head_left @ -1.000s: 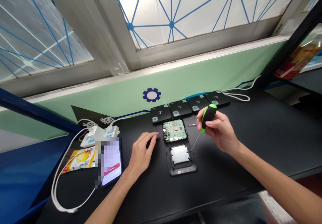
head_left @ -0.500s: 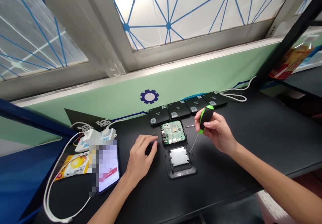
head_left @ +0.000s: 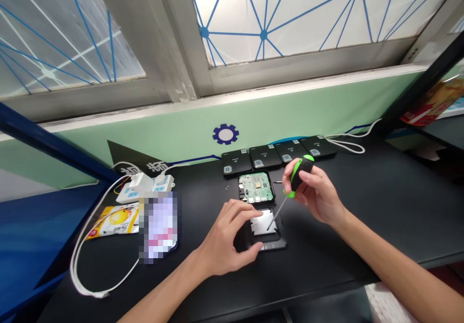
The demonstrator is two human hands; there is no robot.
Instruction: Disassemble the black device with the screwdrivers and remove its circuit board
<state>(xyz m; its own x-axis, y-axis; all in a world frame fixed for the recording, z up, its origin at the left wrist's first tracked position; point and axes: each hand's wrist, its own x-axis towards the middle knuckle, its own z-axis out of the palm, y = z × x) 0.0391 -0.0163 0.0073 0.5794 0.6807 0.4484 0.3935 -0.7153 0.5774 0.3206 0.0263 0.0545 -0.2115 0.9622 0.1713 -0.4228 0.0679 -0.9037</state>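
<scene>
My right hand is closed round a green and black screwdriver, its thin shaft slanting down so the tip is over the silver plate. That plate lies in a black cover on the dark table. My left hand reaches over the cover's left side, thumb and fingers apart, fingertips at its edges; whether they touch is unclear. Just behind the cover sits an open black case with a green circuit board. Small screws lie left of the case.
Several closed black boxes line the wall. A thin metal tool lies right of the open case. At left are a power strip, a phone, a yellow snack packet and a looped white cable.
My left hand has moved right, from beside the case to over the black cover, its fingers spreading round it. The screwdriver tip has shifted onto the silver plate area. The view has shifted slightly.
</scene>
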